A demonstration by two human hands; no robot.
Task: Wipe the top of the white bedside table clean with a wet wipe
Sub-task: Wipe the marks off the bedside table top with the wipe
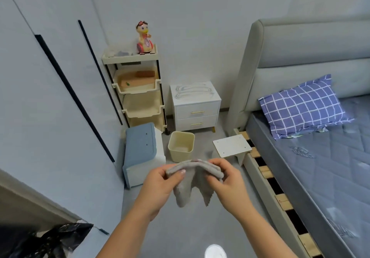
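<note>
The white bedside table (195, 95) stands against the far wall between a shelf cart and the bed, well beyond my hands. Its top carries grey wavy smear marks, and it has two drawers with gold handles. A grey folded cloth (193, 179) hangs in front of me at mid-frame. My left hand (160, 185) pinches its left end and my right hand (226, 181) pinches its right end, so the cloth arches between them with its corners drooping down.
A cream bin (181, 146) and a small white stool (232, 145) sit on the grey floor before the table. A blue-and-white seat box (141, 151) stands left, a cream shelf cart (138, 89) with a toy duck (144, 38) behind it. The bed (320, 167) fills the right.
</note>
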